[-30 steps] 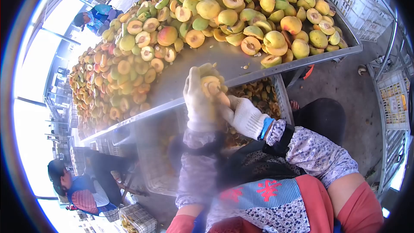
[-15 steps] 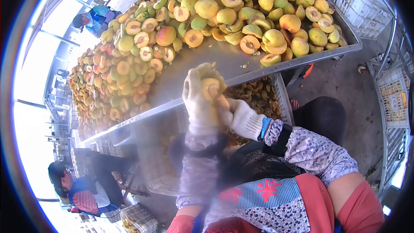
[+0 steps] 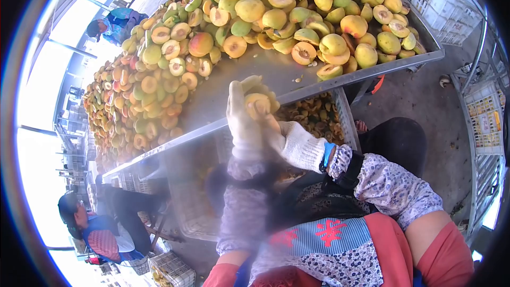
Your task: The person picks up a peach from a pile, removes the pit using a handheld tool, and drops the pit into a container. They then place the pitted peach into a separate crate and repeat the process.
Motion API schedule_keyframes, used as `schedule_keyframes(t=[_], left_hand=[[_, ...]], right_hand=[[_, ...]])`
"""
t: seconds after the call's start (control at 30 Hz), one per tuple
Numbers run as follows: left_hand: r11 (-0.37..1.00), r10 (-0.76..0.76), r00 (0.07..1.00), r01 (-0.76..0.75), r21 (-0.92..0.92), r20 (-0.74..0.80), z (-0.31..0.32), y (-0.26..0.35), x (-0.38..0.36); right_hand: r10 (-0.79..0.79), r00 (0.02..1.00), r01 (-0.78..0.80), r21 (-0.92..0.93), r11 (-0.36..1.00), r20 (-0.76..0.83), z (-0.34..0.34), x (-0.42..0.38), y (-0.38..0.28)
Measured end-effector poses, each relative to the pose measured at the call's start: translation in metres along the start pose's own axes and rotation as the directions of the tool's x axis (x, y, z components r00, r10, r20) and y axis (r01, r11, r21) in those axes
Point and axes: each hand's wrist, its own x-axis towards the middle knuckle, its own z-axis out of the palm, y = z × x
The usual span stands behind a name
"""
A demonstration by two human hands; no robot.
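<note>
My left hand (image 3: 247, 122), in a pale glove, is wrapped round a yellow-orange cut fruit (image 3: 257, 105) just over the front edge of the metal table (image 3: 255, 72). Against the fruit's lower side, my right hand (image 3: 295, 142) has its gloved fingers closed; whether a tool is between them is hidden. A large heap of halved and whole fruits (image 3: 249, 9) covers the table behind. Under the table edge, below my hands, a crate (image 3: 348, 119) holds cut pieces.
Stacked white crates (image 3: 430, 0) stand at the back right, and another crate rack (image 3: 484, 117) at the right edge. One person (image 3: 109, 231) sits at the lower left; another (image 3: 111, 29) is at the upper left. A crate (image 3: 172, 268) sits on the floor.
The view has shifted slightly. Both hands remain together at the fruit, with the right hand's fingers a little nearer the left palm.
</note>
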Motion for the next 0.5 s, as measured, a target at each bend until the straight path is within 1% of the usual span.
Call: schedule_keyframes(t=[0.03,0.07,0.1,0.13,0.17,0.2,0.23,0.27,0.33,0.37,0.4,0.43,0.47,0.5], left_hand=[[0.988,-0.052,0.998,0.045,-0.151,-0.038,0.000,-0.001,-0.002],[0.988,-0.051,0.998,0.045,-0.147,-0.037,-0.004,-0.001,-0.001],[0.995,0.046,0.998,-0.050,0.080,0.051,-0.009,-0.001,0.001],[0.943,0.119,0.981,-0.160,0.292,0.155,-0.013,-0.002,0.002],[0.943,0.117,0.981,-0.158,0.291,0.153,-0.014,-0.002,0.002],[0.971,0.049,0.991,-0.076,0.228,0.122,-0.012,0.001,0.003],[0.987,-0.023,0.995,0.007,0.161,0.096,-0.011,0.002,0.004],[0.987,-0.024,0.995,0.009,0.161,0.094,-0.012,0.000,0.005],[0.989,0.110,0.986,-0.121,0.084,0.127,-0.013,-0.004,0.006],[0.989,0.109,0.986,-0.121,0.087,0.127,-0.012,-0.003,0.005],[0.958,0.196,0.970,-0.220,0.184,0.144,-0.009,-0.001,0.004],[0.908,0.278,0.946,-0.316,0.276,0.169,-0.007,0.000,0.003],[0.909,0.278,0.946,-0.315,0.274,0.167,-0.006,0.000,0.004],[0.937,0.233,0.960,-0.264,0.229,0.153,-0.006,-0.001,0.006]], right_hand=[[0.000,1.000,0.000,0.007,1.000,0.003,-0.001,-0.001,-0.005],[0.088,0.996,-0.088,0.007,0.996,0.030,-0.006,-0.002,-0.013],[0.174,0.983,-0.175,0.001,0.985,0.056,-0.009,-0.004,-0.020],[0.181,0.981,-0.182,0.009,0.983,0.066,-0.011,-0.005,-0.020],[0.183,0.981,-0.184,0.008,0.983,0.067,-0.007,-0.004,-0.010],[0.068,0.997,-0.069,0.031,0.997,0.045,-0.001,0.000,0.009],[-0.048,0.999,0.047,0.051,0.998,0.021,0.002,0.002,0.014],[-0.046,0.999,0.045,0.052,0.998,0.022,0.002,0.002,0.018],[0.005,0.998,-0.007,0.025,1.000,0.070,0.000,0.000,0.012],[0.005,0.997,-0.007,0.027,1.000,0.071,-0.001,-0.001,0.008],[0.140,0.962,-0.205,0.285,0.936,0.234,-0.004,-0.003,0.004],[0.217,0.882,-0.418,0.480,0.772,0.418,-0.007,-0.005,-0.001],[0.219,0.881,-0.419,0.478,0.772,0.419,-0.009,-0.007,-0.008],[0.248,0.875,-0.446,0.493,0.747,0.416,-0.011,-0.010,-0.016]])
